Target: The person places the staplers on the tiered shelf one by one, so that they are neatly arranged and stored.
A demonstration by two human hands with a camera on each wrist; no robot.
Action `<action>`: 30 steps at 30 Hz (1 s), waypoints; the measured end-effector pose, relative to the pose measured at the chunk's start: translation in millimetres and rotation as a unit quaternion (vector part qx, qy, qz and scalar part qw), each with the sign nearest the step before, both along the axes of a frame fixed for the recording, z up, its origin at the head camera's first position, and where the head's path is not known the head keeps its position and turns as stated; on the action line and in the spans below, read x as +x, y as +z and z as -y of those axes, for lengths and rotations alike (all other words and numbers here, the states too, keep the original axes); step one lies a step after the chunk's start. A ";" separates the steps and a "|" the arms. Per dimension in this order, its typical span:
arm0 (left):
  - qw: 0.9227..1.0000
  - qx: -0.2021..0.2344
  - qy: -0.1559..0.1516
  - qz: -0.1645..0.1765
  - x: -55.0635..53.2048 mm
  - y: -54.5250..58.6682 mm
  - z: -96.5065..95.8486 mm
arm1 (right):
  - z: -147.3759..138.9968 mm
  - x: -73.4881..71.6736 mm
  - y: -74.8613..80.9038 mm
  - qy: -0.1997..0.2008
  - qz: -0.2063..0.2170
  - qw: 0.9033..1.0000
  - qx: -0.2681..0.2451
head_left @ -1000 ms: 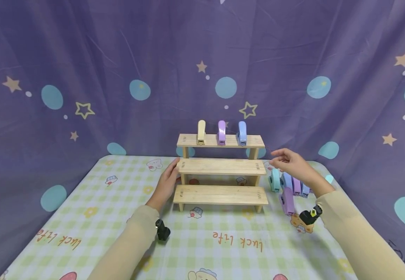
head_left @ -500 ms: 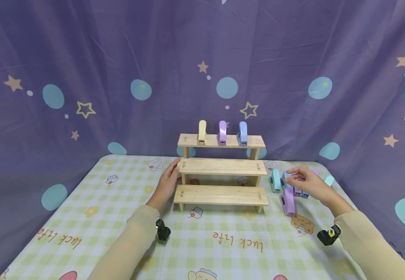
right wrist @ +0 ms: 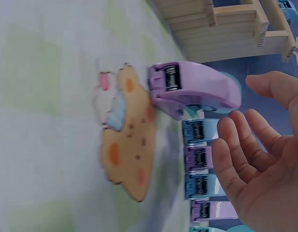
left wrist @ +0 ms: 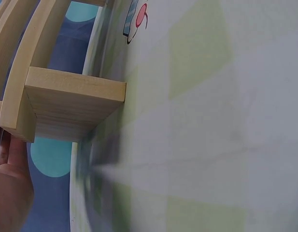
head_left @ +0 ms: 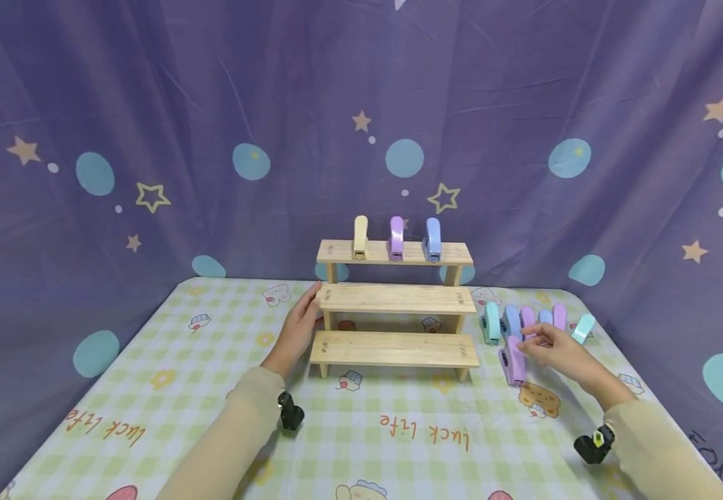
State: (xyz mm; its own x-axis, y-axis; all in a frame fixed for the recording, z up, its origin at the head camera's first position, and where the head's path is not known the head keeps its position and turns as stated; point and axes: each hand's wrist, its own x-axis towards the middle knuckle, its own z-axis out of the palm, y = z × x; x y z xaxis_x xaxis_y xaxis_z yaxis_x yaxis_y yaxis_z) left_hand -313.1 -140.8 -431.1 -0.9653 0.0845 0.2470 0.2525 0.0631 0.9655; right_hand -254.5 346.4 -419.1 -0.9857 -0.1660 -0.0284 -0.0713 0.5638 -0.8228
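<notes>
A three-tier wooden display stand (head_left: 395,298) stands at the middle of the table. My left hand (head_left: 298,325) holds the left end of its middle shelf; in the left wrist view the fingertips are hidden behind the wood. To the right of the stand, several pastel staplers are grouped, with a purple stapler (head_left: 514,361) in front of the others. Just beside that one is my right hand (head_left: 555,351), fingers loosely bent and apart. In the right wrist view a gap shows between the thumb and fingers and the purple stapler (right wrist: 197,87); nothing is held.
Yellow (head_left: 360,237), purple (head_left: 396,239) and blue (head_left: 433,240) staplers stand on the top shelf. Behind the front purple one are a teal stapler (head_left: 491,323), a blue stapler (head_left: 511,321) and several more. A checked cloth (head_left: 211,389) covers the table; a purple curtain (head_left: 311,104) hangs behind.
My right hand has come away from beside the stand, moving right and then down to the front purple stapler. The left hand stays at the middle shelf.
</notes>
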 end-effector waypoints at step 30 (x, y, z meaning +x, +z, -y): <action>1.000 -0.015 0.010 -0.026 -2.5 -4.9 0.4 | 9.8 12.6 -27.3 -0.034 0.053 0.997 0.040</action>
State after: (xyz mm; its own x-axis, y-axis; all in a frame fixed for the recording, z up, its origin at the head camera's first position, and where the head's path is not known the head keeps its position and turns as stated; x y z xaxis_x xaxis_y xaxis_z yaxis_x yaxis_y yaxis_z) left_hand -315.6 -141.3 -436.0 -0.9529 0.0742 0.2941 0.3004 0.0970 0.9489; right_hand -241.9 336.6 -446.4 -0.9854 -0.0909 -0.1442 0.0556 0.6282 -0.7760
